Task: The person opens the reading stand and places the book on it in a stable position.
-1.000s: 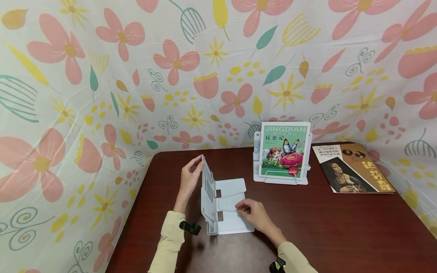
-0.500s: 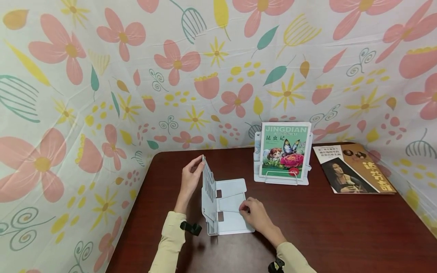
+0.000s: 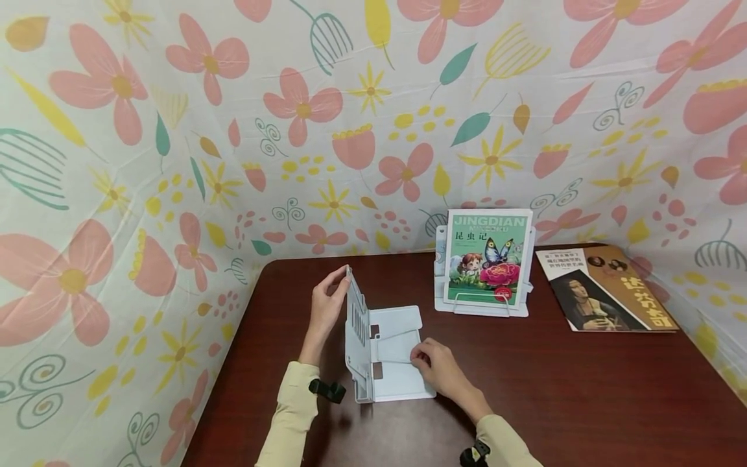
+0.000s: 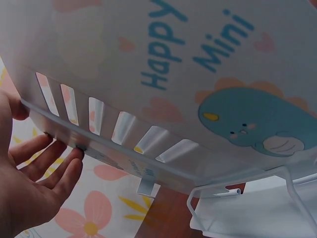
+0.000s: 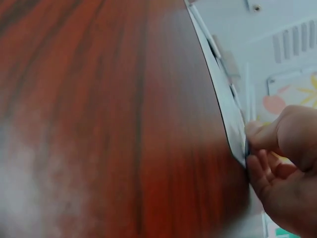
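A white folding bookstand (image 3: 403, 383) stands opened on the table, its slotted back panel (image 3: 357, 331) upright and its base lying flat to the right. My left hand (image 3: 325, 311) holds the panel's top edge, thumb on one face and fingers on the other. In the left wrist view, the panel shows "Happy Mini" lettering and a blue cartoon dinosaur (image 4: 252, 124), with a wire page holder (image 4: 237, 184) near its lower edge. With thumb and fingertips, my right hand (image 3: 442, 373) pinches the end of the support flap (image 3: 397, 347) over the base.
Toward the back, a second white bookstand (image 3: 440, 272) carries a green-covered book (image 3: 483, 259). A brown and white book (image 3: 604, 288) lies flat on the right of the dark red wooden table (image 3: 560, 389). Floral cloth (image 3: 303, 162) hangs behind and along the left side.
My right hand has shifted slightly right with its pinch at the flap's end, and the flap looks a little raised near the panel. My left hand keeps its place on the panel.
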`<move>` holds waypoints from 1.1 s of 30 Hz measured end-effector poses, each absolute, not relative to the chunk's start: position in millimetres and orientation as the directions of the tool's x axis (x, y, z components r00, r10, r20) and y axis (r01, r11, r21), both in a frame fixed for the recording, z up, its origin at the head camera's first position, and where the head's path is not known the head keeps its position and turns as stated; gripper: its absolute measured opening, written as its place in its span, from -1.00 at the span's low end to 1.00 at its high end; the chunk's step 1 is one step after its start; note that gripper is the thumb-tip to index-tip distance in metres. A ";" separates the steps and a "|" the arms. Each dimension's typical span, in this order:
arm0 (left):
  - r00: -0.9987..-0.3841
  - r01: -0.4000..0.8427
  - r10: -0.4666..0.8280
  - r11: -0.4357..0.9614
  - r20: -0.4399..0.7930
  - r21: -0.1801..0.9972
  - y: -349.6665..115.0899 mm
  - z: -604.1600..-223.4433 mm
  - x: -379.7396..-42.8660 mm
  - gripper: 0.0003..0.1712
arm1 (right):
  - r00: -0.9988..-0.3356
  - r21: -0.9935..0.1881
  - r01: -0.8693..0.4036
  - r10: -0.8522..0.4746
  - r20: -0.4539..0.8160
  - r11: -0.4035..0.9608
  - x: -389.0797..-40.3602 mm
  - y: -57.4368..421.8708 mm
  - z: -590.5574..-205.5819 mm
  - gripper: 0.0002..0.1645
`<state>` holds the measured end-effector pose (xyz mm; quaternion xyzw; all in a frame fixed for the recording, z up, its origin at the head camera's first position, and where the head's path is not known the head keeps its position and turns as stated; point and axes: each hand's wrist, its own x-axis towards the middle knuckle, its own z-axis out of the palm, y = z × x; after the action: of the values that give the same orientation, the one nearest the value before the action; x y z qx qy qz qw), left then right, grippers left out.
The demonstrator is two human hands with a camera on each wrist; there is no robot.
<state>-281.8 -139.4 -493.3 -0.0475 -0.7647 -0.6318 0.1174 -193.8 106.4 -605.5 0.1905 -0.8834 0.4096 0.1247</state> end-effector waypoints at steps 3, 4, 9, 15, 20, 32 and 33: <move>-0.967 0.226 -0.073 0.194 0.244 0.955 -138.2 -493.8 -281.2 -0.58 | -0.890 -0.707 -0.453 -0.238 0.388 0.543 -194.3 112.4 -610.1 -0.82; -0.967 0.228 -0.072 0.191 0.245 0.955 -137.7 -493.7 -281.0 -0.58 | -0.890 -0.715 -0.455 -0.239 0.389 0.531 -194.5 114.3 -611.7 -0.82; -0.969 0.221 -0.065 0.194 0.237 0.956 -135.0 -494.0 -279.5 -0.59 | -0.904 -0.757 -0.428 -0.244 0.352 0.494 -194.4 120.9 -616.8 -0.83; -0.972 0.211 -0.059 0.191 0.226 0.959 -131.1 -494.7 -278.9 -0.55 | -0.909 -0.790 -0.414 -0.255 0.330 0.452 -195.6 124.9 -619.2 -0.83; -0.972 0.219 -0.035 0.224 0.232 0.950 -122.9 -483.1 -271.8 -0.56 | -0.922 -0.839 -0.376 -0.254 0.293 0.394 -195.2 129.7 -620.6 -0.83; -0.957 0.275 -0.016 0.284 0.291 0.919 -102.0 -492.0 -277.4 -0.58 | -0.918 -0.826 -0.395 -0.185 0.350 0.402 -192.5 130.5 -621.1 -0.75; -0.957 0.273 -0.016 0.288 0.290 0.918 -100.0 -491.5 -277.1 -0.58 | -0.917 -0.826 -0.398 -0.175 0.357 0.399 -192.3 130.4 -621.2 -0.73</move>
<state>-277.1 -100.0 -491.5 -0.0811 -0.7931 -0.5911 0.1223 -192.3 130.4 -621.2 0.1728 -0.8294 0.5203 0.1070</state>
